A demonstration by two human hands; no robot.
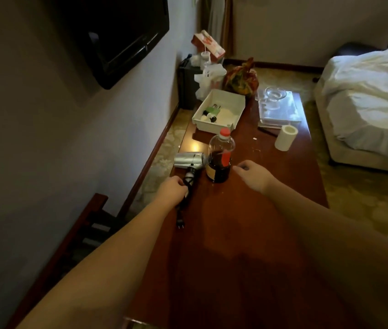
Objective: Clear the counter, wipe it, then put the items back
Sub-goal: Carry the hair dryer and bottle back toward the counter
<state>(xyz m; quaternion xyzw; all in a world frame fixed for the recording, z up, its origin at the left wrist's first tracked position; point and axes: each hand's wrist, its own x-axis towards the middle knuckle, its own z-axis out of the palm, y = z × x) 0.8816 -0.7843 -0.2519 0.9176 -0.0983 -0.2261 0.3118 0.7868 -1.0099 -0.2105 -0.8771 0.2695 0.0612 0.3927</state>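
A long dark-red wooden counter [247, 222] runs away from me. A silver hair dryer [189, 159] lies near its left edge, its black cord wound round the handle. My left hand [172, 187] grips that handle and cord. Just right of the dryer stands a bottle [220, 160] with a red cap and dark liquid. My right hand [253, 173] hovers just right of the bottle, fingers loosely curled, holding nothing. Farther back sit a white tray [226, 96] of small toiletries, a white paper roll [285, 138] and a glass bowl [275, 93] on clear plastic trays.
A dark television [117, 36] hangs on the left wall. At the counter's far end are a colourful bundle [241, 78], a white plastic bag [208, 78] and a dark box. A bed [368, 100] with white sheets stands to the right. A wooden rack [88, 224] stands lower left.
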